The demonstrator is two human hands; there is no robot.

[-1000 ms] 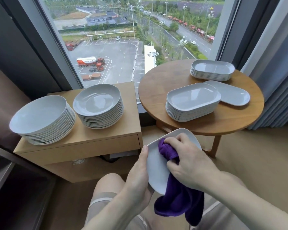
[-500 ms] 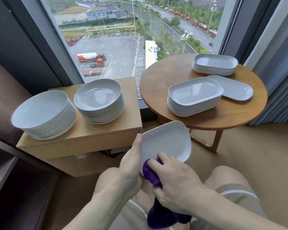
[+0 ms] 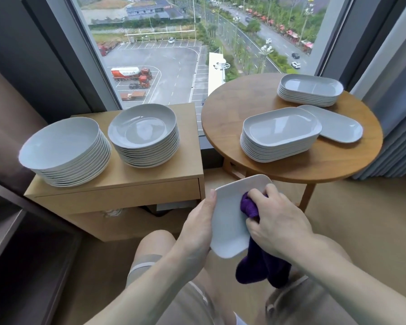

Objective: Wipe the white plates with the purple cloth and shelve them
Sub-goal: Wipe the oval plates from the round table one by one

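Cloth: the right hand [image 3: 277, 221] gripped the purple cloth [image 3: 250, 205] and had slid it back up the plate [image 3: 230, 221].
Plate: the left hand [image 3: 197, 228] held its edge.
Job: probably not finished wiping.

Head view looks forward and down; hands close below.

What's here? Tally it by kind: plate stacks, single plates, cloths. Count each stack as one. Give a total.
Round plate stacks: 2
Oblong plate stacks: 2
Single plate on table: 1
Held plate: 1
Purple cloth: 1
Total: 7
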